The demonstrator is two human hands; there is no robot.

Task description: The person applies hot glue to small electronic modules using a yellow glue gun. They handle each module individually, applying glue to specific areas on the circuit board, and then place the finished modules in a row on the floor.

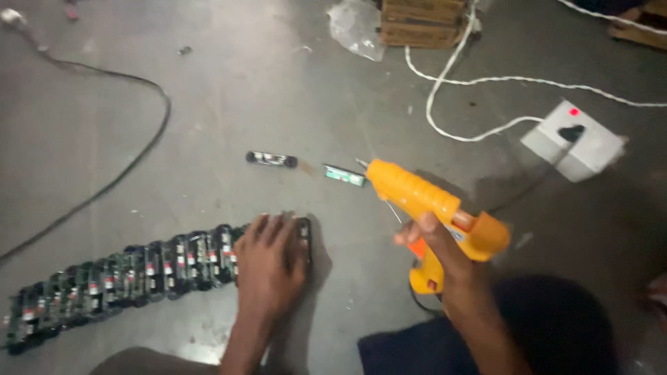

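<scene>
My right hand (445, 253) grips an orange hot glue gun (424, 201), held above the grey floor with its nozzle pointing up-left. My left hand (269, 260) lies flat, fingers spread, on the right end of a long row of small dark circuit boards (132, 274) lined up side by side on the floor. Two loose boards lie beyond the hands: a dark one (271, 159) and a green one (344, 175), which sits just left of the gun's nozzle.
A white socket box (590, 149) with a red light and a black plug lies at the right, with white cables (445, 76) trailing from it. A black cable (139, 149) curves across the left floor. Cardboard boxes (420, 24) and crumpled plastic (354, 28) sit at the top.
</scene>
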